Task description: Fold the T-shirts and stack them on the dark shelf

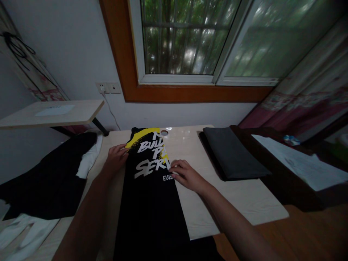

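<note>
A black T-shirt (152, 203) with white lettering and a yellow print lies in a long folded strip down the table, its near end running out of the bottom of the view. My left hand (116, 156) is at its left edge near the far end, fingers closed on the cloth beside the yellow print. On the opposite edge, slightly nearer, my right hand (187, 175) pinches the fabric between thumb and fingers, next to the lettering. Part of the print is cut off by the fold.
The pale wooden table (190, 145) meets the wall under a window. Folded dark grey cloth (233, 154) lies to the right. Black clothing (54, 174) and a white garment (35, 232) lie left, near a small raised shelf (81, 108). A paper sheet (299, 159) is far right.
</note>
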